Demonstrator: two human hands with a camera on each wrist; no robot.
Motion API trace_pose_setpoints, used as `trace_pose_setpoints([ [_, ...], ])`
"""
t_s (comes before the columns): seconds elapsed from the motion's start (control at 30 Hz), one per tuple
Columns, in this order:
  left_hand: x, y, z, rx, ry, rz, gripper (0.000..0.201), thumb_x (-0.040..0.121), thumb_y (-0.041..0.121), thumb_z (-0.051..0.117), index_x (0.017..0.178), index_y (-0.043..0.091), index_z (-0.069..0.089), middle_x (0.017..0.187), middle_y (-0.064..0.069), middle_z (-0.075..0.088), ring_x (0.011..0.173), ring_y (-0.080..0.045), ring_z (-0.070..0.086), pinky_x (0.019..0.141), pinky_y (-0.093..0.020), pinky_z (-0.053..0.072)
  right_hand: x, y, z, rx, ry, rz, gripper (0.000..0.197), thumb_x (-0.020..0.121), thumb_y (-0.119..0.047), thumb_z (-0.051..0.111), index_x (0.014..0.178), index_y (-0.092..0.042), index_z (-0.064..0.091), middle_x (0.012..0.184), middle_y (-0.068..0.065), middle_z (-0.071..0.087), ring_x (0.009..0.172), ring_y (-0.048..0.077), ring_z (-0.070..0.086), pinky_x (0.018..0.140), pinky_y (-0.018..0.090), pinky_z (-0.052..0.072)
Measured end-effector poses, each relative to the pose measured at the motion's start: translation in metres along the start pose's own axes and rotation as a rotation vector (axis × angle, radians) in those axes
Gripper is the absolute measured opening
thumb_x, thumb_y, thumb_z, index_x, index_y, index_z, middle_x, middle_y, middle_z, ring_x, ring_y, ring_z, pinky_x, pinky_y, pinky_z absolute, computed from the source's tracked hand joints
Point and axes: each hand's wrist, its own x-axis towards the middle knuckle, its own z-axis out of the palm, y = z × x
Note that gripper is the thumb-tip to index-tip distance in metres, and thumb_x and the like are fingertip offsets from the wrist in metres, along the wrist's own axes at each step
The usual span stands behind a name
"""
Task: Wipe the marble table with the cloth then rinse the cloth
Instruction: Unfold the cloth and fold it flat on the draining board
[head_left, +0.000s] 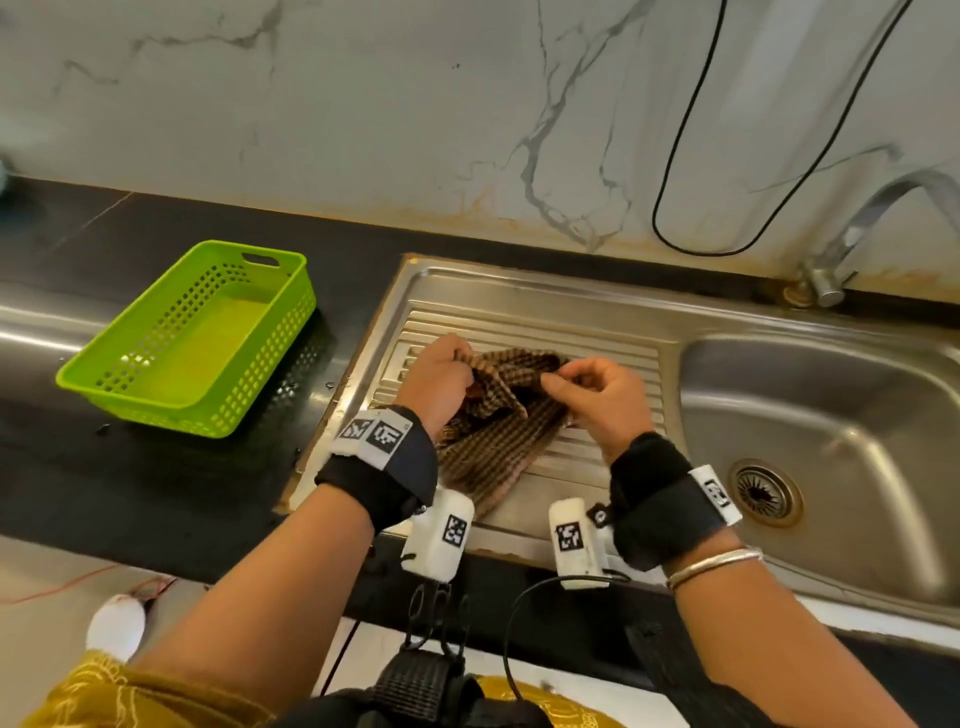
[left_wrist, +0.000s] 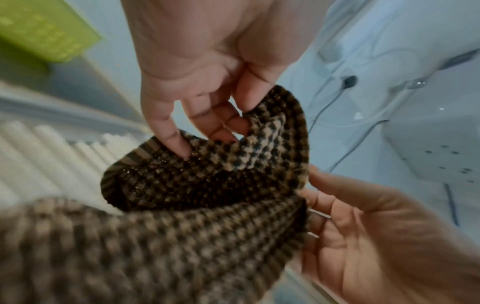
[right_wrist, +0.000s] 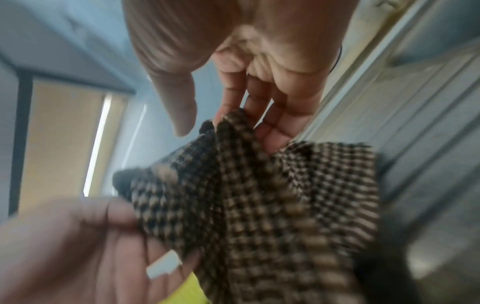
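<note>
A brown checked cloth (head_left: 498, 431) hangs bunched over the ribbed steel drainboard (head_left: 597, 332), its lower end resting on the metal. My left hand (head_left: 462, 364) pinches the cloth's upper left edge. In the left wrist view the left hand's fingertips (left_wrist: 179, 144) press into a fold of the cloth (left_wrist: 207, 195). My right hand (head_left: 558, 376) holds the upper right edge with curled fingers. In the right wrist view the cloth (right_wrist: 259, 195) lies against the right hand's fingers (right_wrist: 272, 131), with the thumb (right_wrist: 182, 111) a little apart from it.
A green plastic basket (head_left: 192, 338) stands on the black counter (head_left: 104, 467) to the left. The sink basin (head_left: 831, 415) with its drain (head_left: 763, 491) lies to the right, under a steel faucet (head_left: 857, 223). A black cable (head_left: 685, 156) hangs down the marble wall.
</note>
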Motion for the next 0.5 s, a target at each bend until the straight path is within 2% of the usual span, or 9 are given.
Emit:
trace_pose_setpoints([
  [0.07,-0.008,0.019,-0.002,-0.031,-0.07,0.081,0.021,0.066,0.011,0.053,0.061,0.019,0.034,0.062,0.0,0.032,0.063,-0.016,0.032,0.059,-0.033,0.025,0.0,-0.019,-0.011,-0.015,0.067,-0.09,0.029,0.073,-0.008,0.076,0.078,-0.025,0.053,0.077,-0.004,0.057,0.076,0.016,0.054,0.074,0.038,0.048],
  [0.13,-0.016,0.035,-0.003,-0.075,-0.097,0.159,0.035,0.062,0.034,0.063,0.06,0.021,0.031,0.062,0.001,0.029,0.062,-0.015,0.03,0.058,-0.033,0.023,-0.002,-0.037,-0.019,-0.135,0.065,-0.211,0.033,0.076,-0.006,0.072,0.09,-0.024,0.048,0.083,-0.009,0.054,0.083,0.015,0.056,0.078,0.032,0.048],
  [0.2,-0.021,0.048,-0.005,0.029,0.041,0.256,0.048,0.065,0.046,0.07,0.059,0.022,0.029,0.062,0.0,0.028,0.06,-0.015,0.029,0.056,-0.031,0.022,-0.006,-0.054,-0.029,-0.264,0.02,-0.294,0.04,0.08,0.0,0.063,0.106,-0.024,0.046,0.089,-0.007,0.057,0.088,0.017,0.058,0.077,0.026,0.048],
  [0.27,-0.02,0.058,-0.013,0.211,0.224,0.339,0.047,0.072,0.037,0.071,0.06,0.022,0.028,0.062,0.003,0.029,0.059,-0.015,0.029,0.055,-0.029,0.024,-0.01,-0.064,-0.041,-0.476,-0.003,-0.301,0.051,0.079,0.007,0.051,0.12,-0.023,0.047,0.099,-0.004,0.058,0.093,0.015,0.055,0.082,0.027,0.045],
  [0.3,-0.019,0.062,-0.019,0.271,0.267,0.367,0.043,0.075,0.032,0.07,0.062,0.021,0.03,0.064,0.004,0.032,0.06,-0.014,0.031,0.056,-0.03,0.026,-0.01,-0.065,-0.048,-0.576,0.009,-0.288,0.052,0.078,0.005,0.05,0.122,-0.022,0.049,0.103,-0.003,0.059,0.095,0.016,0.054,0.085,0.029,0.044],
  [0.4,-0.017,0.067,-0.034,0.333,0.26,0.459,0.03,0.079,0.021,0.068,0.074,0.016,0.039,0.069,0.002,0.041,0.062,-0.014,0.037,0.057,-0.025,0.033,-0.006,-0.058,-0.069,-0.753,0.108,-0.231,0.024,0.087,-0.019,0.06,0.111,-0.022,0.06,0.103,0.003,0.067,0.099,0.023,0.059,0.086,0.032,0.044],
  [0.43,-0.018,0.068,-0.037,0.366,0.28,0.486,0.027,0.08,0.018,0.067,0.077,0.014,0.041,0.071,0.001,0.045,0.063,-0.015,0.041,0.058,-0.024,0.036,-0.004,-0.053,-0.075,-0.773,0.136,-0.19,0.021,0.087,-0.027,0.063,0.108,-0.023,0.062,0.102,0.004,0.068,0.099,0.025,0.06,0.085,0.031,0.044],
  [0.5,-0.019,0.069,-0.041,0.403,0.345,0.52,0.02,0.082,0.012,0.064,0.084,0.014,0.045,0.077,-0.003,0.052,0.069,-0.02,0.05,0.065,-0.031,0.043,-0.001,-0.04,-0.087,-0.779,0.135,-0.105,0.023,0.085,-0.034,0.066,0.105,-0.023,0.062,0.1,0.005,0.067,0.096,0.026,0.059,0.082,0.03,0.042],
])
